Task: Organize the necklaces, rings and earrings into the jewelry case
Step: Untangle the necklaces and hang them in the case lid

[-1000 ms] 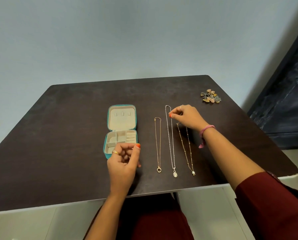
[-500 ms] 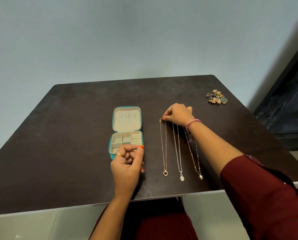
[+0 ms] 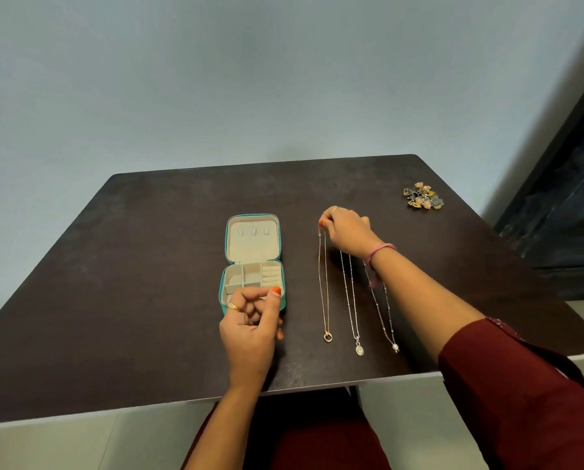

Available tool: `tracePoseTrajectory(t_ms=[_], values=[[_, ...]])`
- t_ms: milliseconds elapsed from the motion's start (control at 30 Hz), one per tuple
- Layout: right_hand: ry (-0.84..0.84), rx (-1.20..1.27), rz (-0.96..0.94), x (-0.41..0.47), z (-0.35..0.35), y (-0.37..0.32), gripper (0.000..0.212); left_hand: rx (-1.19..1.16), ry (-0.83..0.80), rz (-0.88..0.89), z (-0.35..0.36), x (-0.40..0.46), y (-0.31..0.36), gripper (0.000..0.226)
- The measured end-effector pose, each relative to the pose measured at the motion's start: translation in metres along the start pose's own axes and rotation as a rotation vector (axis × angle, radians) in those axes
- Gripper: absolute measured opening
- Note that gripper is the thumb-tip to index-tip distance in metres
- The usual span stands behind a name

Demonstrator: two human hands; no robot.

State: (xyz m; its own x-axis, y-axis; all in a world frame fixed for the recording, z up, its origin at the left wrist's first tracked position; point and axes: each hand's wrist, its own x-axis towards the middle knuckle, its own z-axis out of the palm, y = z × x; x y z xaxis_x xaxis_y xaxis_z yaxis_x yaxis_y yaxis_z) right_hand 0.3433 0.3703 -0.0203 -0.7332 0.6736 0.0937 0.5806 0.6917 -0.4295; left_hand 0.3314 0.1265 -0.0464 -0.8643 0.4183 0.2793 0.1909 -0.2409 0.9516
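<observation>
Pinching the top of the gold necklace (image 3: 324, 283) between fingertips, the right hand (image 3: 346, 230) sits at the far end of three necklaces laid side by side on the dark worktop (image 3: 131, 300). The left hand (image 3: 250, 329) hovers by the open jewelry case (image 3: 252, 262) — fingers curled, holding nothing visible. Earrings (image 3: 422, 196) lie heaped far right.

- Your right hand (image 3: 348, 232) hides the tops of the middle necklace (image 3: 351, 307) and pearl necklace (image 3: 380, 313).
- The far jewelry pile (image 3: 422, 196) is too small to sort out.
</observation>
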Motion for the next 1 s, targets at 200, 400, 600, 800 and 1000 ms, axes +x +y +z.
tracePoseTrajectory(t_ms=[200,400,600,800,1000], values=[[0.032,0.336,-0.132,-0.024,-0.042,-0.021,0.018,-0.069,0.010,-0.031,0.000,0.007,0.007,0.010],[0.048,0.377,-0.283,-0.053,-0.082,-0.051,0.011,-0.102,-0.063,0.058,0.010,0.040,0.050,0.009],[0.079,0.515,-0.398,-0.066,-0.110,-0.082,0.018,-0.113,-0.244,-0.022,0.028,0.086,0.083,0.019],[0.155,0.565,-0.460,-0.074,-0.131,-0.107,0.019,-0.188,-0.445,-0.173,0.036,0.106,0.119,0.038],[0.212,0.575,-0.441,-0.076,-0.141,-0.121,0.015,-0.247,-0.603,-0.210,0.031,0.107,0.144,0.038]])
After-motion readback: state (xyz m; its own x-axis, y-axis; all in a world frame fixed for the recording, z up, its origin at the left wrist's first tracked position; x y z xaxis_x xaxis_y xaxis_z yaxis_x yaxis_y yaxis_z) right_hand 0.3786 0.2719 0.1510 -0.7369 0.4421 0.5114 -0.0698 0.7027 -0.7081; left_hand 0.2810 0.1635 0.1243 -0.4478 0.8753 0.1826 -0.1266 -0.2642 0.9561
